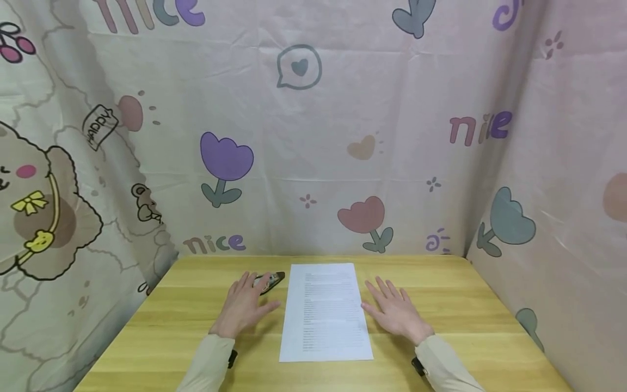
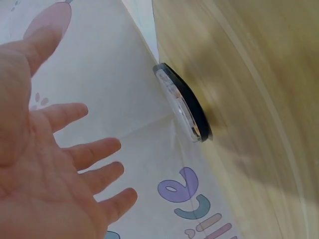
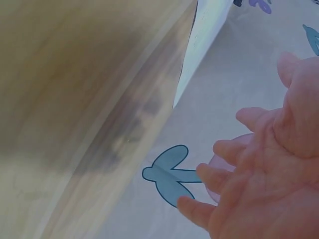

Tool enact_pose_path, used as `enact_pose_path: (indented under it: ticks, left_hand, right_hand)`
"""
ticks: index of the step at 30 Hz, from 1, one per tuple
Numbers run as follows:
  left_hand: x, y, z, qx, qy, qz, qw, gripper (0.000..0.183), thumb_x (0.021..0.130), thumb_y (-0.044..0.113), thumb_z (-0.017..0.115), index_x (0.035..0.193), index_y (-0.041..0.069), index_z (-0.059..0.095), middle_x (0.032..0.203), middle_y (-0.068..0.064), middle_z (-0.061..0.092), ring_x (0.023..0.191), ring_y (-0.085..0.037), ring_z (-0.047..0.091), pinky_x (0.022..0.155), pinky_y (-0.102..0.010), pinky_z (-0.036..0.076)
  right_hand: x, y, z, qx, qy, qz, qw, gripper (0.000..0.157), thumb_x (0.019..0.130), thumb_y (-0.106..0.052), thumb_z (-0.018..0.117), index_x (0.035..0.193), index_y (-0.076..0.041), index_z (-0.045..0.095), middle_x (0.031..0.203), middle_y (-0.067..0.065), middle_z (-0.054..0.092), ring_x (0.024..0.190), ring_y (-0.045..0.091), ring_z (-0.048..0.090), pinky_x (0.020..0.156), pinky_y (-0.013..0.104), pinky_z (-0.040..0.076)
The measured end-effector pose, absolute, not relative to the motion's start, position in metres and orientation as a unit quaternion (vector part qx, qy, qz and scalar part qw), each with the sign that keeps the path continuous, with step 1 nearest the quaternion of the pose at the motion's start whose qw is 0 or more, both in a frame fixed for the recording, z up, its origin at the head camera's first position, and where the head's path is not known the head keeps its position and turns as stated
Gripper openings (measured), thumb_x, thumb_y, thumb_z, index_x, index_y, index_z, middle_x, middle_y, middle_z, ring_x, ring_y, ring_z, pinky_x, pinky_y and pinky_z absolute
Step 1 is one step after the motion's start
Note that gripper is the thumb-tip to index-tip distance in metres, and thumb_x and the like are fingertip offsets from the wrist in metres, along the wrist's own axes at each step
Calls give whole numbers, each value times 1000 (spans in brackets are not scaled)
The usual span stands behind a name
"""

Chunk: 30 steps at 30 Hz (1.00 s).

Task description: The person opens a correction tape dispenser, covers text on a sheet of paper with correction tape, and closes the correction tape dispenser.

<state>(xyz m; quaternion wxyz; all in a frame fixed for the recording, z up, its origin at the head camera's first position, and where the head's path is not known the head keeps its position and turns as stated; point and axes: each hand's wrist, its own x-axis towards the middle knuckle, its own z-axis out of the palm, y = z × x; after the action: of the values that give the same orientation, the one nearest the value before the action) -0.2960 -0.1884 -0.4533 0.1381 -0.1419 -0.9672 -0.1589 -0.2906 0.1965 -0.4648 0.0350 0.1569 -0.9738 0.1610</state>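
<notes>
My left hand [image 1: 241, 309] hovers over the left part of the table, fingers spread and straight, with nothing in it. Just beyond its fingertips lies a small, flat, oval item with a black body and a clear cover, which looks like a correction tape [image 2: 185, 105]; in the head view the fingers partly hide it. To its right, a printed sheet of paper [image 1: 325, 313] lies flat with lines of small text. My right hand [image 1: 395, 311] is held over the table at the sheet's right edge, its fingers also spread and holding nothing.
The light wood-grain table [image 1: 470, 310] reaches back to a patterned cloth [image 1: 303, 136] that hangs behind it and along both sides. Dark straps [image 1: 418, 366] show at the cuffs of both light sleeves.
</notes>
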Motion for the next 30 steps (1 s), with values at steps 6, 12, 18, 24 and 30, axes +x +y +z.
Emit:
enact_pose_path:
  ticks: [6,12,18,24,30]
  left_hand:
    - [-303,-193,-458,-145,-967,-156,138,78,84,51,71,146,10,45,143,-28,46,138,-51,34,111,-70,26]
    - [-308,-195,-459,-147,-969,-155,125,73,86,45,71,143,6,48,140,-28,49,135,-50,38,108,-68,30]
    - [-318,-197,-462,-171,-964,-144,142,60,88,34,73,135,1,56,130,-27,57,122,-45,53,99,-62,45]
    - [-335,-201,-469,-174,-963,-140,151,50,88,28,73,130,4,61,118,-22,64,106,-39,62,87,-54,54]
    - [-347,-206,-472,-163,-965,-153,135,46,87,25,73,127,5,62,115,-21,64,96,-34,64,80,-51,56]
  right_hand:
    - [-291,193,-465,164,-971,170,48,68,100,-59,36,153,-17,34,161,14,23,149,39,21,117,67,14]
    - [-294,189,-467,169,-969,173,48,64,101,-56,37,151,-16,38,160,16,27,147,39,24,117,66,17]
    - [-295,185,-469,171,-967,185,35,65,101,-55,37,149,-12,41,157,19,32,145,42,28,117,65,20]
    - [-295,183,-471,170,-966,191,29,66,101,-56,38,147,-9,44,154,21,37,142,42,34,116,61,26]
    - [-295,181,-475,173,-963,200,51,67,100,-55,42,146,-7,46,150,21,43,138,39,42,114,57,33]
